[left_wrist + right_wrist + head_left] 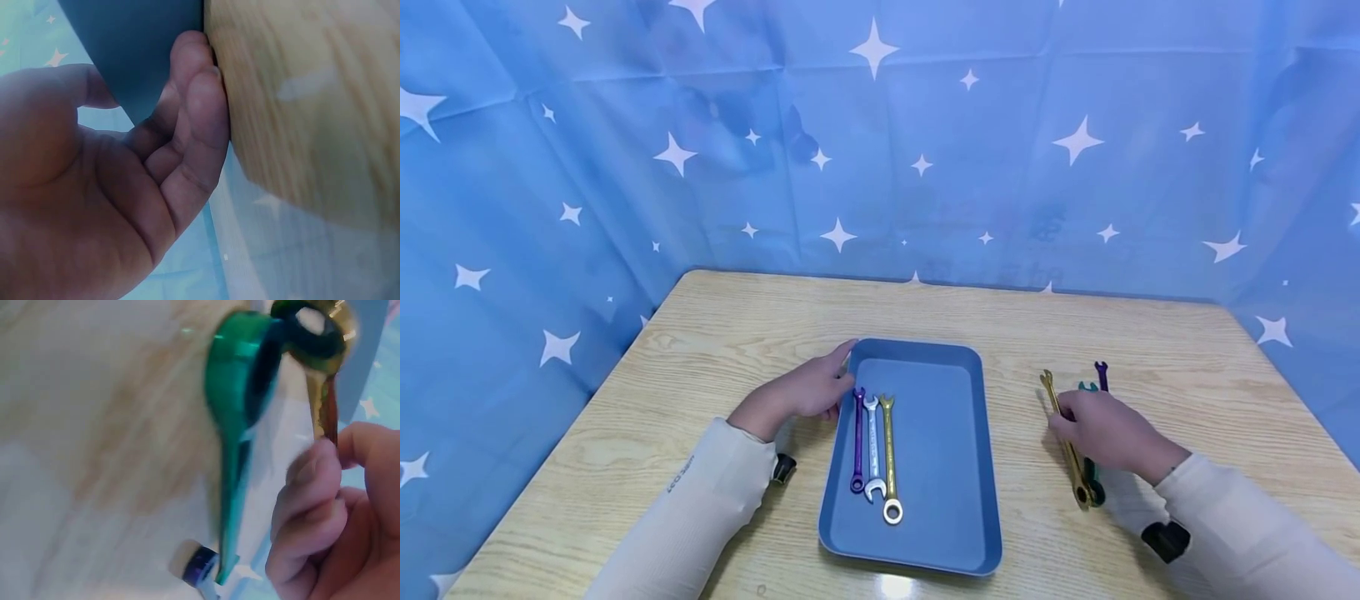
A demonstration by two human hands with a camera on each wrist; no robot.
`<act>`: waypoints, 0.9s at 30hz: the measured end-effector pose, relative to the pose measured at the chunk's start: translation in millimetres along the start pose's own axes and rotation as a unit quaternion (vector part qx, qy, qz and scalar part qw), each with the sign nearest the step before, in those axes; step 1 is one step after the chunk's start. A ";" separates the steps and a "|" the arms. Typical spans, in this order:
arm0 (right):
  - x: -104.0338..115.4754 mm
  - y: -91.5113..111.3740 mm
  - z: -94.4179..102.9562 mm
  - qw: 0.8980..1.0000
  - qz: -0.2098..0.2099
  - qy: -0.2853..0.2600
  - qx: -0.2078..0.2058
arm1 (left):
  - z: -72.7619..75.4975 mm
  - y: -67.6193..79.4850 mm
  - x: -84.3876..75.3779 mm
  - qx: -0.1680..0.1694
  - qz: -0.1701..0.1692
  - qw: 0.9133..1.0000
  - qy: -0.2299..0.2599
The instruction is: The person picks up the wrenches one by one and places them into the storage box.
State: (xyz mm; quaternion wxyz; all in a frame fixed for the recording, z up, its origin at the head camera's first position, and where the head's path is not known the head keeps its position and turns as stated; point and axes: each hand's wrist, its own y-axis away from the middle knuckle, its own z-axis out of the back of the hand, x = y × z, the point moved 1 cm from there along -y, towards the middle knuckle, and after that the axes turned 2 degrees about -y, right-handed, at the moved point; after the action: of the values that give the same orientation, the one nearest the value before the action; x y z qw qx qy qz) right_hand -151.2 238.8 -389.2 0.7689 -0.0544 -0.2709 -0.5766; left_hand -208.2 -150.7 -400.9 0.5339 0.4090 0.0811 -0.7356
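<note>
Left of centre, we see the left hand (811, 388) holding the rim of the tray (940, 454), 3 wrenches (873, 442) inside. At lower right, the right hand (1105, 429) has its fingers pinching a gold wrench (1074, 467); the green wrench (231, 456) and purple wrench (1102, 377) lie so near that we could knock them, or lose this narrow grip.

our head cam looks forward and down over the table (760, 317) from further back. our wrist cams sit super close, facing the left hand (805, 390) and right hand (1103, 429); head shares the tray (936, 450) with left, the held gold wrench (324, 403) with right.
</note>
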 end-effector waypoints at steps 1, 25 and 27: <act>1.5 0.2 1.2 1.000 0.000 -0.010 0.003 | 0.3 -0.2 0.0 0.000 -0.002 1.000 0.001; 36.2 5.8 13.9 0.951 0.077 -0.297 0.029 | 2.3 0.6 -2.0 0.003 -0.003 1.000 0.009; 38.7 6.0 13.3 0.948 0.075 -0.307 0.034 | 2.3 -0.2 -1.5 0.001 -0.004 1.000 0.011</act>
State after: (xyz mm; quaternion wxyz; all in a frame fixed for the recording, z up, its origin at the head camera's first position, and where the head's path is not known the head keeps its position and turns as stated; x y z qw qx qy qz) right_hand -143.2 212.8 -358.0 0.6909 -0.2231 -0.5081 -0.4634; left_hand -209.4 -150.8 -398.4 0.5294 0.4172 0.0875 -0.7335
